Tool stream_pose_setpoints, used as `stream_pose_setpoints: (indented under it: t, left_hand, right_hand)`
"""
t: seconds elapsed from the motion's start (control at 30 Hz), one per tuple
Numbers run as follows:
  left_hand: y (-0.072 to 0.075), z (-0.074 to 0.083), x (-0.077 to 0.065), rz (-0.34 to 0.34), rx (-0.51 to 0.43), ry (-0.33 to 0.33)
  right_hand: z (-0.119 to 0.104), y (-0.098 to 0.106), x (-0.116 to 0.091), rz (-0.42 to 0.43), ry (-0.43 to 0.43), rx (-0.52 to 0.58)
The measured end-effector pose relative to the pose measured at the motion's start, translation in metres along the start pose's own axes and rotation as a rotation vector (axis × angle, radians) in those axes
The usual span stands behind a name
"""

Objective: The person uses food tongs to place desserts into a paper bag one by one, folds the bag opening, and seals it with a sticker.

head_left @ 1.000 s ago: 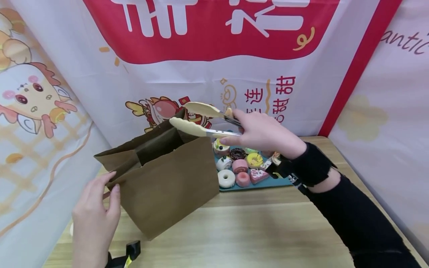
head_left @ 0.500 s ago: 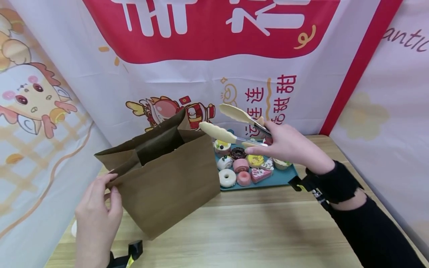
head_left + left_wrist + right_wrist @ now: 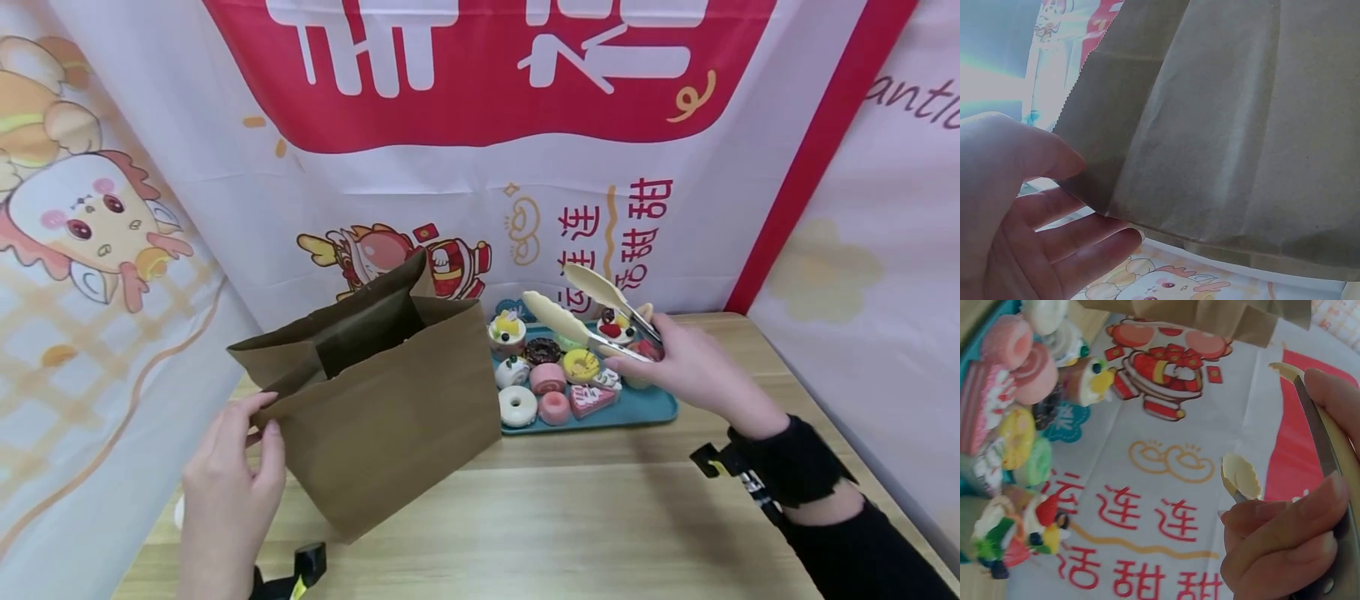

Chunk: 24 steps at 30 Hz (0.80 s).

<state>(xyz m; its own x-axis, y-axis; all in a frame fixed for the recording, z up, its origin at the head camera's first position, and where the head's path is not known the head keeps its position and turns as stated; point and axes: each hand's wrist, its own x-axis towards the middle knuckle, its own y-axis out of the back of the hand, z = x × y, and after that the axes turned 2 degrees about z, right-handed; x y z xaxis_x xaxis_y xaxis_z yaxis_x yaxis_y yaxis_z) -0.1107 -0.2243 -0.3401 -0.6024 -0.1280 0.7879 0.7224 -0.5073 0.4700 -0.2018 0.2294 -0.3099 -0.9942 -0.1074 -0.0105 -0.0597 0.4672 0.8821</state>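
hands (image 3: 231, 473) (image 3: 697, 371) holding creased paper bag (image 3: 397, 417), scalloped tongs (image 3: 561, 318)

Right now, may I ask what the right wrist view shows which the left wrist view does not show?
Only the right wrist view shows the right hand holding the tongs, and the blue-green tray with small cakes and doughnuts. Only the left wrist view shows the left hand, which holds a corner of the brown paper bag. Both share the bag, seen only as a strip in the right wrist view, and printed cloth with cartoon figures.
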Motion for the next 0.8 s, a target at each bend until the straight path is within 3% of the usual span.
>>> stream_pose_setpoints:
  t: [0.27,0.8]
  left_hand:
    - [0.000,0.002,-0.001,-0.019,0.026,0.042]
    - [0.002,0.003,-0.001,-0.007,-0.016,0.030]
  right_hand:
    - [0.039,-0.020,-0.005,0.037,-0.051,-0.001]
    - [0.092,-0.054,-0.014,0.047,-0.184,-0.028]
